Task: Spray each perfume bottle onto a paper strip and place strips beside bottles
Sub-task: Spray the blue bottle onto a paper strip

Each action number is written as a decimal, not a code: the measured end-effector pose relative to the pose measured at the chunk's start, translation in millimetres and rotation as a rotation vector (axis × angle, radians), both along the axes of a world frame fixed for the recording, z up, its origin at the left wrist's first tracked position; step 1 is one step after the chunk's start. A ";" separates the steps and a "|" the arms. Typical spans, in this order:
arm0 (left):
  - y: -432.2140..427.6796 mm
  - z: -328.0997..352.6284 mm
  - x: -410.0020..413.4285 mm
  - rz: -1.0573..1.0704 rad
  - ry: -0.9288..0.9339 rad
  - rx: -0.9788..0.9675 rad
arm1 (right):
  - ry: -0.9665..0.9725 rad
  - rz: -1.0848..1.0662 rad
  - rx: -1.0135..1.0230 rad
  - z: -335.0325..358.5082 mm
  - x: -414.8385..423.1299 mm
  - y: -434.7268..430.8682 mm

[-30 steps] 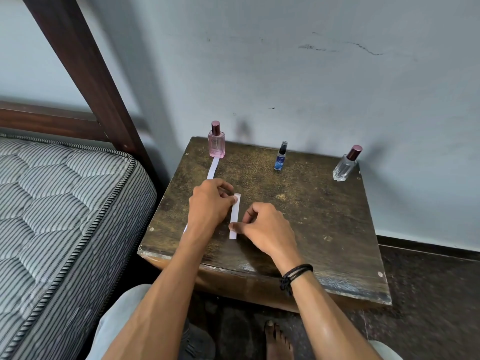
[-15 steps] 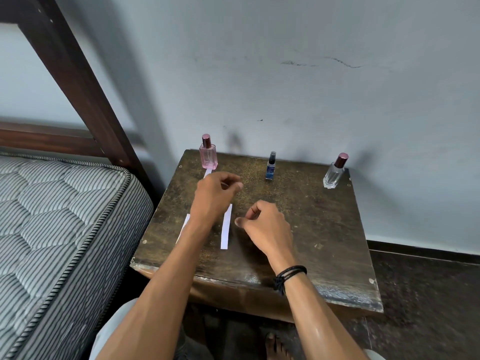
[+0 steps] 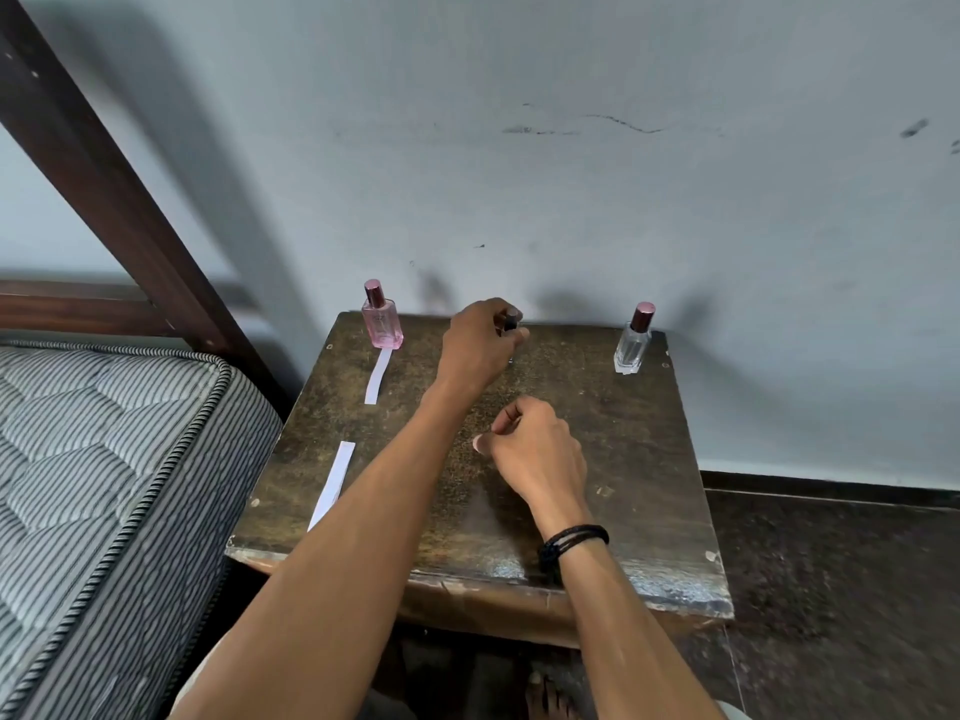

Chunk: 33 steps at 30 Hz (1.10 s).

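Head view: left hand (image 3: 475, 343) closes around small dark-capped bottle (image 3: 511, 321) at upper centre, presumably to spray; right hand (image 3: 535, 449) curled, contents indiscernible; one paper strip (image 3: 377, 376) touches pink bottle (image 3: 382, 322).

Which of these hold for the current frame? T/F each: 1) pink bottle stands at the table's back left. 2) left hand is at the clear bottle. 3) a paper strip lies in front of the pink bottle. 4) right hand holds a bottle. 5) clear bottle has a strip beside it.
1) True. The pink bottle stands upright at the back left of the table.
2) False. The left hand is at the small dark-capped bottle in the middle; the clear bottle stands apart at the back right.
3) True. A paper strip runs forward from its base.
4) False. The right hand is curled above the table, no bottle in it.
5) False. No strip lies by it; the second strip lies near the left edge.
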<state>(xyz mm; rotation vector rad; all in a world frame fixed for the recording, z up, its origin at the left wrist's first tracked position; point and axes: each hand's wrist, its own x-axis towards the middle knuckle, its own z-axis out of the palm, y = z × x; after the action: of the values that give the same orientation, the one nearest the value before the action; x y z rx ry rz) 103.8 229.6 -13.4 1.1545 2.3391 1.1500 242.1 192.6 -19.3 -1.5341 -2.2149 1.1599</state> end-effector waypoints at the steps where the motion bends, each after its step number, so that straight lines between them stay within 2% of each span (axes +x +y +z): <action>1: 1.5 -0.2 -0.4 0.013 -0.007 -0.002 | 0.002 0.001 -0.004 0.4 0.3 0.1; 7: -4.0 6.3 -3.5 0.019 -0.004 -0.003 | 0.023 -0.003 -0.016 0.5 1.6 1.5; 13: -46.4 16.0 -11.7 0.012 -0.038 0.017 | 0.068 -0.016 -0.007 -2.1 0.1 0.5; 18: -96.6 20.8 -11.8 0.055 -0.061 0.006 | 0.216 0.032 -0.018 -2.3 -2.0 -1.1; 22: -129.7 14.0 -7.4 0.123 -0.209 0.079 | 0.366 0.125 -0.019 -3.5 -10.7 -8.9; 26: -143.2 10.0 -3.2 0.135 -0.279 0.110 | 0.404 0.199 0.015 -5.0 -17.6 -16.0; 33: -153.3 11.0 1.4 0.101 -0.683 0.245 | 0.439 0.229 0.025 -6.0 -21.0 -19.8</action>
<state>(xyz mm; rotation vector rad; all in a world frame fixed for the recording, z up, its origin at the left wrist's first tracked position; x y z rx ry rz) 105.2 76.3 -2.4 0.5678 1.7750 1.5906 221.0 172.7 -25.3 -0.9166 -2.1214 1.3697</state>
